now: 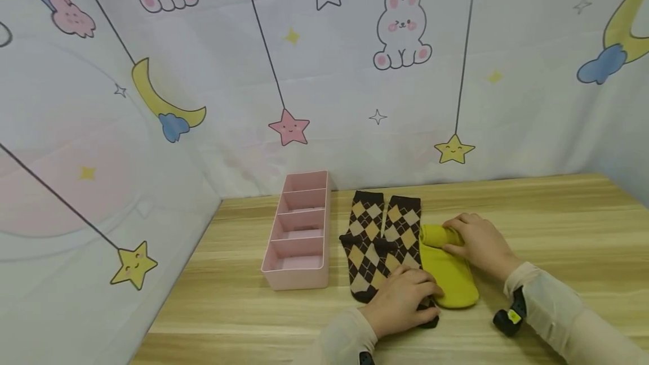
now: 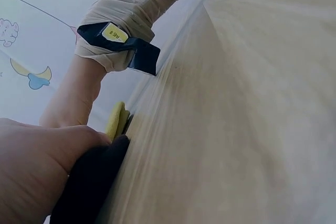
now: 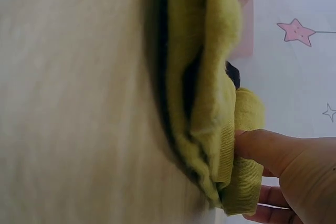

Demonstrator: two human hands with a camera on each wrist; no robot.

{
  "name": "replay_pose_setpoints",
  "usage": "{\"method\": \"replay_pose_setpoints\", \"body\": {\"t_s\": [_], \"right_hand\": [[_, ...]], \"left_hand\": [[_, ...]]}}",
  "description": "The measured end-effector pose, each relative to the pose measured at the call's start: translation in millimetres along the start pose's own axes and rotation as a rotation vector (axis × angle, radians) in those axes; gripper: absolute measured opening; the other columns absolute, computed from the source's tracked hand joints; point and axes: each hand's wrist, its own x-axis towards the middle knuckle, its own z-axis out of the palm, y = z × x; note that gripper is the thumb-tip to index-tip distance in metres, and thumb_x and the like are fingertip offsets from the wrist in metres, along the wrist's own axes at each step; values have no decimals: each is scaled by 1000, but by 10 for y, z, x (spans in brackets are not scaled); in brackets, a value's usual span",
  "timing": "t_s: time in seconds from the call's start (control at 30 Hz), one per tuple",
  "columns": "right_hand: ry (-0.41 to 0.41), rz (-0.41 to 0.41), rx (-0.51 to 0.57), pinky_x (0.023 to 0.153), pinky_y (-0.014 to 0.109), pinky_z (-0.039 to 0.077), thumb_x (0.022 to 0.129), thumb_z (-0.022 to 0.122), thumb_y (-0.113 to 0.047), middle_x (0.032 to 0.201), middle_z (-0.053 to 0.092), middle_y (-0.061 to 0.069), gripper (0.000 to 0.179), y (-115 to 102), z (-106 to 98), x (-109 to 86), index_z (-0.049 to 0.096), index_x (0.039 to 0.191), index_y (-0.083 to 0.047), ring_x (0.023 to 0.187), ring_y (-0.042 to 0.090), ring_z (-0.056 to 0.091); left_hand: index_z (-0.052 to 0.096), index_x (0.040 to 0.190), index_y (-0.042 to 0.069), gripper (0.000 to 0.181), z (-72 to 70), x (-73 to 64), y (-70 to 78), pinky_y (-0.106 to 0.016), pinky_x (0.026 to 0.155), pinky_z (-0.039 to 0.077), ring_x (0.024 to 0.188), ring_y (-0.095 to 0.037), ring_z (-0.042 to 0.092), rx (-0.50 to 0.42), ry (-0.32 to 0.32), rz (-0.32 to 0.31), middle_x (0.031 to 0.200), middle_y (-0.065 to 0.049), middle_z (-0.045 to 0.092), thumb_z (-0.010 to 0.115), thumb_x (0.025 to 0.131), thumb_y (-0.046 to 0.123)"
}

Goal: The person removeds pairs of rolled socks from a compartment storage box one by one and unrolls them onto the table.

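Observation:
Yellow socks [image 1: 450, 275] lie flat in layers on the table, their upper end rolled into a thick fold. My right hand [image 1: 483, 244] grips that roll, thumb on the near side and fingers over the far side; the right wrist view shows the thumb against the roll [image 3: 247, 156]. My left hand [image 1: 403, 300] rests over the foot of an argyle sock [image 1: 403, 224], its fingertips at the yellow socks' left edge. Left of it lies a matching argyle sock [image 1: 366, 218], black, tan and cream. The left wrist view shows black sock fabric [image 2: 92, 182] beneath the left hand.
A pink four-slot organizer box [image 1: 300, 279] stands left of the socks, its compartments bare inside. The wood-grain table [image 1: 547, 213] meets a white printed curtain [image 1: 345, 83] at the back and left. A dark wrist camera [image 1: 509, 320] sits under my right wrist.

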Motion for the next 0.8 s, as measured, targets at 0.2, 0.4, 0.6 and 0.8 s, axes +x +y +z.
{"method": "replay_pose_setpoints", "body": {"t_s": [0.2, 0.4, 0.6, 0.8], "right_hand": [[15, -2, -7, 84, 52, 49, 78, 77, -30, 102, 66, 16, 42, 4, 5, 9, 68, 109, -3, 95, 36, 61], [28, 21, 17, 85, 53, 49, 80, 75, -30, 103, 67, 18, 42, 21, -9, 6, 67, 110, -2, 96, 37, 62], [11, 45, 34, 85, 54, 49, 84, 71, -30, 105, 68, 20, 41, 6, -60, 2, 67, 112, -1, 96, 40, 63], [21, 57, 37, 84, 54, 50, 86, 69, -30, 104, 69, 21, 39, 5, -65, -5, 67, 111, 1, 94, 40, 63]], "left_hand": [[69, 110, 30, 24, 5, -4, -5, -17, 94, 38, 104, 3, 57, 8, 11, 3, 110, 16, 64, 63, 91, 42], [70, 106, 30, 22, 1, -6, 0, -18, 95, 38, 103, 3, 57, 8, 26, 8, 110, 16, 65, 63, 90, 42], [70, 105, 31, 19, -11, -1, -2, -15, 92, 36, 99, 5, 57, -8, 21, 13, 108, 18, 65, 64, 90, 41], [70, 104, 31, 17, -3, 1, -9, -15, 91, 36, 98, 6, 57, -18, 7, 22, 108, 18, 65, 64, 90, 40]]}}
